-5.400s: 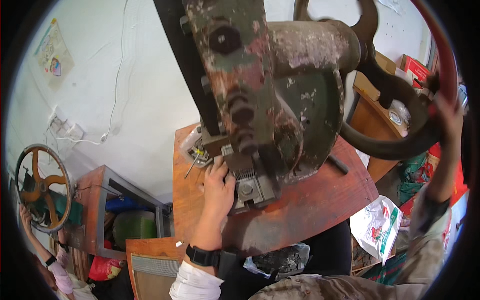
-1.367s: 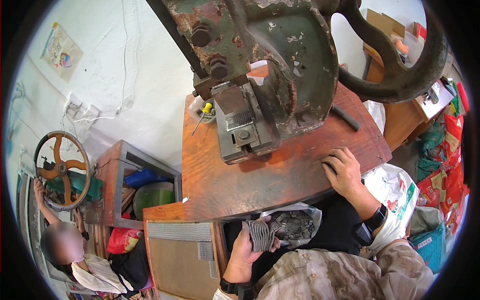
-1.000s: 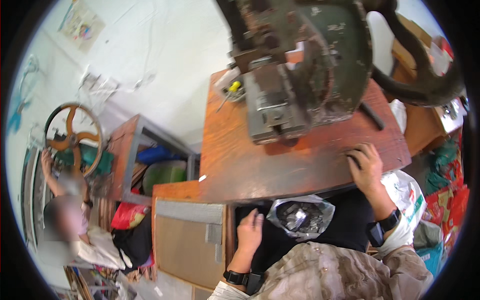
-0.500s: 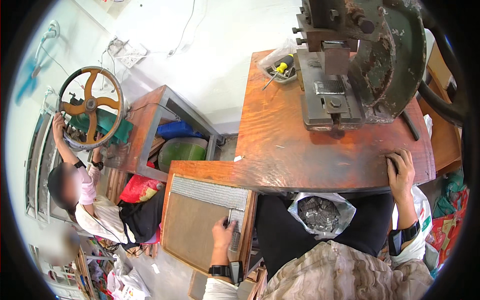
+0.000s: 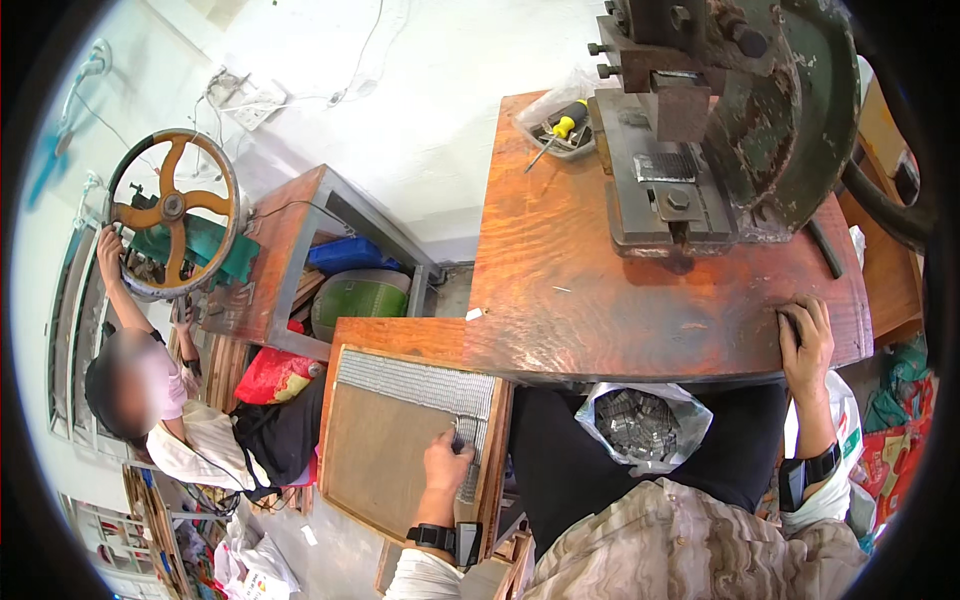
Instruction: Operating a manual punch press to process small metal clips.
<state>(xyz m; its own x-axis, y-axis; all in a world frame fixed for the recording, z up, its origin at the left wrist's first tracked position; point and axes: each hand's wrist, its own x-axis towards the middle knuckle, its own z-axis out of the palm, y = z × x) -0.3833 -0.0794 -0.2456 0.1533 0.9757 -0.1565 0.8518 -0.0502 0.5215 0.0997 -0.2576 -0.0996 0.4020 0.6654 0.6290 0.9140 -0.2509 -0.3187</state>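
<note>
While the press (image 5: 720, 120) top is cut off, the left hand (image 5: 447, 462), lower than before, pinches metal strips (image 5: 430, 385) on the tray (image 5: 385, 450), the right hand (image 5: 805, 340) lying spread on the desk (image 5: 600, 300) edge.

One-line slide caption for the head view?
Seated person's left hand on grey metal strips in a wooden tray, right hand on the worn wooden bench beside a green press.
</note>
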